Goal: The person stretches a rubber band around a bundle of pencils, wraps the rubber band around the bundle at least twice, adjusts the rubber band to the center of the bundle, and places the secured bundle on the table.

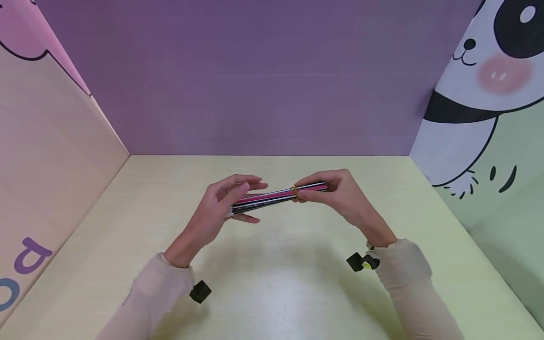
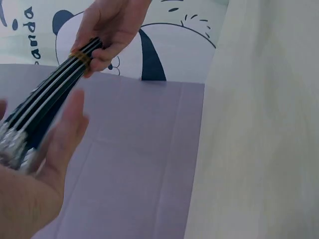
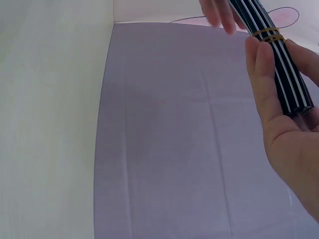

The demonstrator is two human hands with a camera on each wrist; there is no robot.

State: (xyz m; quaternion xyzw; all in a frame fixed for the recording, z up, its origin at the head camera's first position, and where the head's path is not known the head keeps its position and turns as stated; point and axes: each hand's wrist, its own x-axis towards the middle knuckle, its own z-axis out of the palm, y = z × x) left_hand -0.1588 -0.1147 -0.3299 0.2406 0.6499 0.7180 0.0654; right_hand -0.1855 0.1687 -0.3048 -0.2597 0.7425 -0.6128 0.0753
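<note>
A bundle of striped pencils point(image 1: 265, 199), black, white and pink, is held above the table, slanting up toward the right. A yellowish rubber band point(image 1: 293, 192) wraps round it near its right end, in doubled loops in the right wrist view. My right hand point(image 1: 340, 193) pinches the bundle at the band, thumb on the near side and fingers behind. Around the other end is my left hand point(image 1: 216, 208), its fingers fairly straight and spread, the thumb above the pencils. Silvery tips point(image 2: 12, 144) of the bundle lie by the left palm in the left wrist view.
The pale wooden table point(image 1: 272, 293) extends beneath both hands. A purple panel point(image 1: 272, 80) stands at the back, with printed side walls, a panda point(image 1: 488, 61) on the right one. Small black cubes point(image 1: 200, 292) are fixed at both wrists.
</note>
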